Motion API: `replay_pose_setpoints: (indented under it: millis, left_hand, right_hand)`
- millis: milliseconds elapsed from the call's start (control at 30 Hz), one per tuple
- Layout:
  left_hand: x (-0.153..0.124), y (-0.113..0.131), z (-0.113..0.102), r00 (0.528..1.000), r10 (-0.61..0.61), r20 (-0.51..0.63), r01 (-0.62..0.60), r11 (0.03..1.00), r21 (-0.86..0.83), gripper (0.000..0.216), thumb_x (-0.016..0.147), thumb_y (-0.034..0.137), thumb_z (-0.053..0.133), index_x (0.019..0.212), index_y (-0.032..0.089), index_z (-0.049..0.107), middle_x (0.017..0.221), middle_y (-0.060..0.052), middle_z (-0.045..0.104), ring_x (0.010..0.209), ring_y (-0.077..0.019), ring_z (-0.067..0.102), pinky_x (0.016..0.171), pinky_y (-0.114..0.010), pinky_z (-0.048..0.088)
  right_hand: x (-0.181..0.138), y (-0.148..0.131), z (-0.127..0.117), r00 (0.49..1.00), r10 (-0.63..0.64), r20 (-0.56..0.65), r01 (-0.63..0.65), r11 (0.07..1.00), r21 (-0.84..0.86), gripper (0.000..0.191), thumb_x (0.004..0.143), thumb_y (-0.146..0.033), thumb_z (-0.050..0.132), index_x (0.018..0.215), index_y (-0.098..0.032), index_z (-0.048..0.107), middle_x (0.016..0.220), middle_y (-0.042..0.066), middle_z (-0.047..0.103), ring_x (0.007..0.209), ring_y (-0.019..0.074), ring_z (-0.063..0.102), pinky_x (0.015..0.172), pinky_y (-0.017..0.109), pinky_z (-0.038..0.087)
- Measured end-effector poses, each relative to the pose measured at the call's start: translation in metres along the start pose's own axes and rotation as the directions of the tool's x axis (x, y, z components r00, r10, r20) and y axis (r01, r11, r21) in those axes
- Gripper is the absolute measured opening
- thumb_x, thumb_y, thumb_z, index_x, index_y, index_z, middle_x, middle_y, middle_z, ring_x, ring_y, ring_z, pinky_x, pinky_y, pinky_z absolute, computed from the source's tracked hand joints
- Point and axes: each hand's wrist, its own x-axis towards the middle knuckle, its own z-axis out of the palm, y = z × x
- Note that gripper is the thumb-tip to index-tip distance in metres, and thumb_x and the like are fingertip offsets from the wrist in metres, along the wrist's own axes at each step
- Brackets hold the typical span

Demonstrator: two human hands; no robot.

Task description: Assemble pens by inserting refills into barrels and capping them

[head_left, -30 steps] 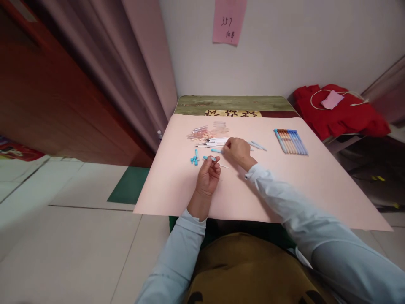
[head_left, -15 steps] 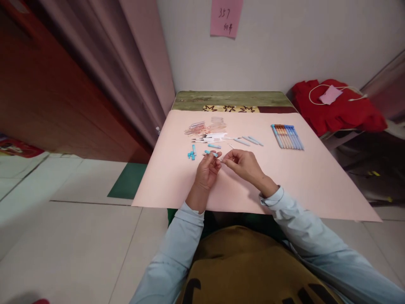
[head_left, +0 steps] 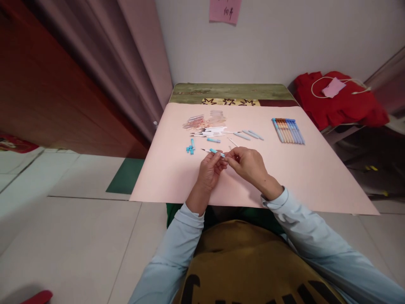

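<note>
My left hand (head_left: 209, 172) is closed on a light-blue pen part (head_left: 215, 152), its thumb and fingers pinching it above the table. A thin white refill with a dark tip (head_left: 205, 150) sticks out to the left beside that part. My right hand (head_left: 249, 165) is closed in a pinch at the right end of the pen part, touching the left fingertips; whatever it holds there is too small to make out. Small blue pen pieces (head_left: 191, 148) lie left of my hands. Another blue pen part (head_left: 213, 140) lies just beyond them, and a white stick (head_left: 233, 142) lies past my right fingers.
White refills (head_left: 210, 133), clear and brownish barrels (head_left: 198, 122) and light-blue barrels (head_left: 242, 136) lie across the back of the pink sheet (head_left: 303, 181). A row of pens (head_left: 288, 131) lies at the right. Red cloth (head_left: 341, 105) with a white cable sits beside the table.
The pen part in my left hand has moved slightly right and turned, with the dark-tipped refill now showing more clearly. Both hands stay together. The view has tilted down slightly.
</note>
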Motion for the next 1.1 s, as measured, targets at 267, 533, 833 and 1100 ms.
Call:
replay_pose_setpoints:
  millis: [267, 533, 833, 1100]
  left_hand:
    - [-0.006, -0.002, 0.004, 1.000, -0.018, -0.005, 0.018, 0.993, 0.116, 0.034, 0.071, 0.034, 0.082, 0.093, 0.014, 0.065, 0.071, -0.001, 0.070, 0.056, -0.0097, 0.062, 0.061, -0.023, 0.047]
    - [-0.009, -0.002, 0.003, 0.999, -0.044, 0.032, 0.038, 0.987, 0.154, 0.035, 0.073, 0.035, 0.082, 0.093, 0.012, 0.065, 0.071, -0.004, 0.071, 0.058, -0.0120, 0.066, 0.060, -0.023, 0.049]
    - [-0.002, 0.006, -0.005, 0.992, -0.109, -0.057, 0.099, 0.983, -0.155, 0.013, 0.085, 0.023, 0.073, 0.091, 0.014, 0.068, 0.082, -0.002, 0.072, 0.056, -0.0045, 0.062, 0.054, -0.015, 0.050]
    - [0.002, 0.017, 0.000, 0.985, -0.037, -0.167, -0.022, 0.941, -0.338, 0.010, 0.097, 0.021, 0.058, 0.092, 0.018, 0.066, 0.090, -0.001, 0.073, 0.059, -0.0016, 0.060, 0.058, -0.011, 0.051]
  right_hand:
    - [-0.002, -0.011, -0.016, 0.996, 0.001, 0.085, 0.018, 0.973, -0.230, 0.016, 0.089, -0.031, 0.059, 0.087, -0.022, 0.072, 0.087, 0.006, 0.073, 0.075, 0.0208, 0.063, 0.061, 0.029, 0.032]
    - [-0.001, -0.013, -0.023, 0.994, 0.040, 0.102, -0.013, 0.968, -0.251, 0.016, 0.088, -0.034, 0.062, 0.081, -0.023, 0.071, 0.076, 0.005, 0.072, 0.069, 0.0205, 0.061, 0.059, 0.029, 0.030]
    - [-0.007, 0.018, 0.012, 0.962, 0.041, -0.269, -0.017, 0.996, 0.090, 0.041, 0.087, -0.058, 0.061, 0.071, -0.021, 0.061, 0.073, 0.002, 0.065, 0.063, 0.0147, 0.056, 0.060, 0.026, 0.037]
    - [0.000, 0.061, 0.015, 0.941, 0.219, -0.258, -0.186, 0.972, 0.147, 0.022, 0.088, -0.038, 0.058, 0.086, -0.022, 0.073, 0.083, 0.003, 0.072, 0.069, 0.0173, 0.061, 0.069, 0.029, 0.043]
